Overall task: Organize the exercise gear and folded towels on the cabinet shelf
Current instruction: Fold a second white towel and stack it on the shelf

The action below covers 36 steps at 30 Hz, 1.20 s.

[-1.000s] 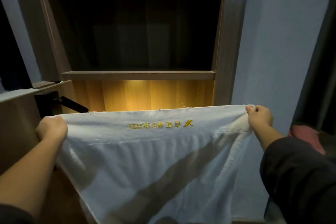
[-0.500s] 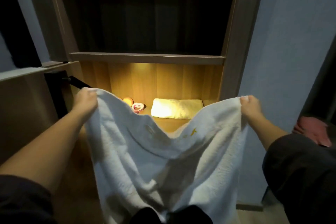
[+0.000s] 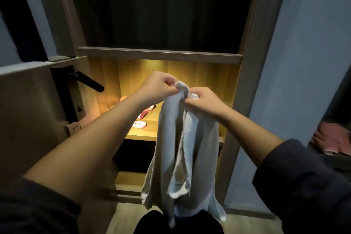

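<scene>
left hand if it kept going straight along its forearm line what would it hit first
The left hand pinches the top of the white towel. Straight on, it would likely pass above the right hand and reach the lit compartment's wooden back panel, though depth is unclear from one view.

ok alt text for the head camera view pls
The left hand and right hand pinch the top corners of a white towel together, so it hangs folded before a lit wooden cabinet shelf holding pink-and-white exercise gear.
</scene>
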Tool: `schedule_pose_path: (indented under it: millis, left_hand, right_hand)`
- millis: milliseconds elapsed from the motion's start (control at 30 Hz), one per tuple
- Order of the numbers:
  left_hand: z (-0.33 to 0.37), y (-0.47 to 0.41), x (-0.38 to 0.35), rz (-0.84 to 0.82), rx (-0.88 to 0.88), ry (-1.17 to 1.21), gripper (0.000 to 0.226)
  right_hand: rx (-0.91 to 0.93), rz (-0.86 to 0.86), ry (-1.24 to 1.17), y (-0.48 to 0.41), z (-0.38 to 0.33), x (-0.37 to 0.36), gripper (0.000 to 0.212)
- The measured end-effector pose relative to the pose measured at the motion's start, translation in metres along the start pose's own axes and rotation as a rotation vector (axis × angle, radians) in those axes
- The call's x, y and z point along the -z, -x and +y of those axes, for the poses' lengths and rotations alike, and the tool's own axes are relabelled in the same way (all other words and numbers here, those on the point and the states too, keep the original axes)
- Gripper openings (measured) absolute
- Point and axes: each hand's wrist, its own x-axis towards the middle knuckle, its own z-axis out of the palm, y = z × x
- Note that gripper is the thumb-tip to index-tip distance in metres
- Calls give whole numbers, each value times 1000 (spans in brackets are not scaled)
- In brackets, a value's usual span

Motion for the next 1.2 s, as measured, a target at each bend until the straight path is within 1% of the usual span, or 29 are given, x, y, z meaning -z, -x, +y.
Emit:
schedule_pose_path:
  millis: [33,133,200,267,333,400,500,567,600,700,800,900,967,1067,1133,1200]
  left_hand:
    - [-3,1,-2,3,0,11,8]
    - [-14,3,-6,39,-14,51,16]
    - [-20,4,-7,50,-29,91,13]
    - [-25,3,-8,90,-43,129,7]
    - [-32,6,-12,138,-32,181,11]
    - [-42,17,-20,116,16,268,16]
    - [-68,45,-42,37,93,362,29]
    - [-92,66,-62,-41,127,317,37]
    - [-104,76,-72,-70,158,270,36]
    - [-143,106,-95,-110,299,118,28]
    - [-174,130,-108,-197,380,-98,21]
    - [-204,156,-111,-265,498,-257,20]
    - [-227,178,-105,-312,588,-356,11]
    - [-252,207,-97,-314,688,-370,6]
    - [-257,214,-99,-361,669,-311,3]
    - [-255,219,-102,-371,661,-199,14]
  right_hand:
    - [5,12,0,1,1,-1,16]
    - [8,13,-20,1,4,-6,10]
    - [5,4,-46,-1,5,-7,9]
    - [11,11,-60,-3,4,-7,17]
    - [18,37,-65,-6,4,-10,26]
    - [9,85,-68,-9,7,-13,30]
    - [-28,146,-34,-16,16,-12,34]
    - [-51,178,16,-21,24,-7,33]
    - [-72,198,43,-24,30,-4,33]
    - [-181,261,71,-29,51,2,33]
    - [-298,293,118,-29,74,2,32]
    - [-396,353,75,-24,96,0,29]
    - [-461,413,25,-21,110,4,26]
    - [-541,466,-21,-19,125,8,27]
    - [-560,465,-28,-21,129,6,27]
    - [-569,478,-47,-25,130,3,27]
